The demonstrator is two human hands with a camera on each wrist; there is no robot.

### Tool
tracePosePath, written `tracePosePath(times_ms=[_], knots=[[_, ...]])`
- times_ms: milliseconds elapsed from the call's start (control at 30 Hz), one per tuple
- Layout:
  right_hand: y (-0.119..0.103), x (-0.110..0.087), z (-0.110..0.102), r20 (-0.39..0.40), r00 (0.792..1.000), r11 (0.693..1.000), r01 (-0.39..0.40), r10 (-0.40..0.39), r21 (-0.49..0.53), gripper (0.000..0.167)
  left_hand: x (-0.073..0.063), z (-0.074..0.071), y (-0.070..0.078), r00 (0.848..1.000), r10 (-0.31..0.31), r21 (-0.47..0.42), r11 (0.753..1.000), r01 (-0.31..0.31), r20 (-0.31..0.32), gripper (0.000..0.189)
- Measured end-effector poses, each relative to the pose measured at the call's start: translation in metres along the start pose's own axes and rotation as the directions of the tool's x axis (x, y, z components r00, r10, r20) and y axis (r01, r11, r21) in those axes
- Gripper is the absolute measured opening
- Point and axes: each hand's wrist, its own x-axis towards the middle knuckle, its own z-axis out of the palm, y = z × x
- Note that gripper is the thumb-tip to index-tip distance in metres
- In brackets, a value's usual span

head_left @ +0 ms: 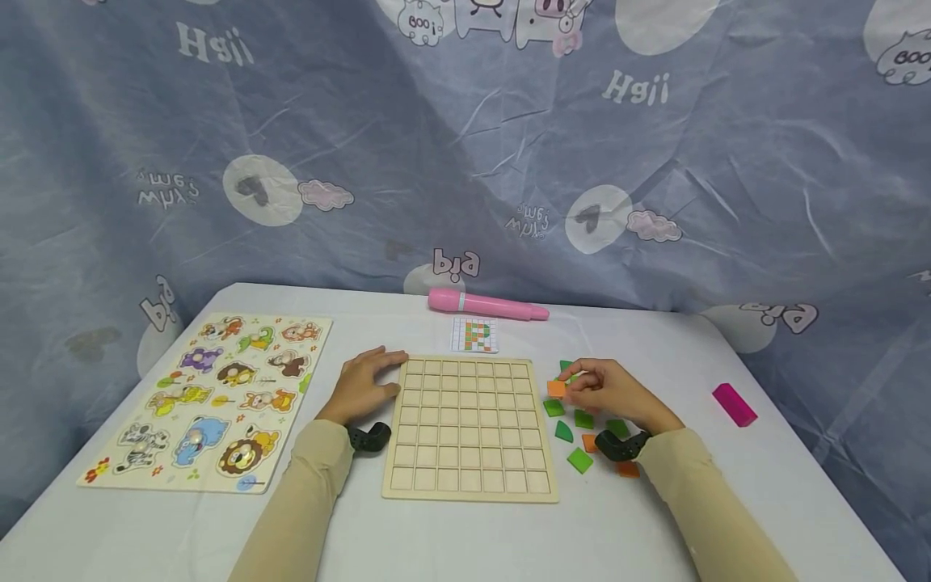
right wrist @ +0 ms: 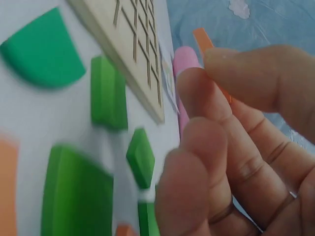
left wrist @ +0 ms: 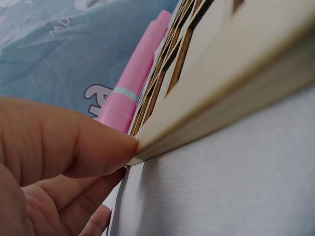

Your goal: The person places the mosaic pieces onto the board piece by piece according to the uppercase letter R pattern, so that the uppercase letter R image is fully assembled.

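My right hand (head_left: 607, 392) pinches an orange square tile (head_left: 556, 390) between thumb and fingers, just off the right edge of a wooden grid board (head_left: 544, 490). In the right wrist view the orange tile (right wrist: 203, 40) sticks out past the thumb tip. Beneath and around this hand lie loose green square tiles (head_left: 579, 461), green quarter-round tiles (head_left: 563, 431) and orange tiles (head_left: 629, 470). My left hand (head_left: 364, 386) rests at the board's upper left corner, fingers extended. Its thumb (left wrist: 98, 147) touches the board's side (left wrist: 197, 125) in the left wrist view. The board's square cells hold no tiles.
Behind the board lies a small pattern card (head_left: 475, 335) with a gridded green and orange figure, then a pink marker-shaped stick (head_left: 487, 305). An animal puzzle board (head_left: 280, 420) covers the table's left side. At the right lies a magenta block (head_left: 735, 405). A patterned cloth (head_left: 436, 162) hangs behind.
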Motion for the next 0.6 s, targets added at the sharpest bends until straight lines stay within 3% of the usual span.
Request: tracePosePath(times_ms=[333,600], knots=[[-0.009,0.024,0.021,0.014,1.000,0.998,0.009,-0.010,0.063,0.035,0.001,-0.001,0.002,1.000,-0.007,0.002,1.000,0.007,0.007,0.057],[-0.014,0.042,0.042,0.015,0.999,0.998,0.047,-0.048,0.048,0.032,-0.001,-0.001,0.003,1.000,-0.012,0.014,1.000,0.012,0.004,0.057]])
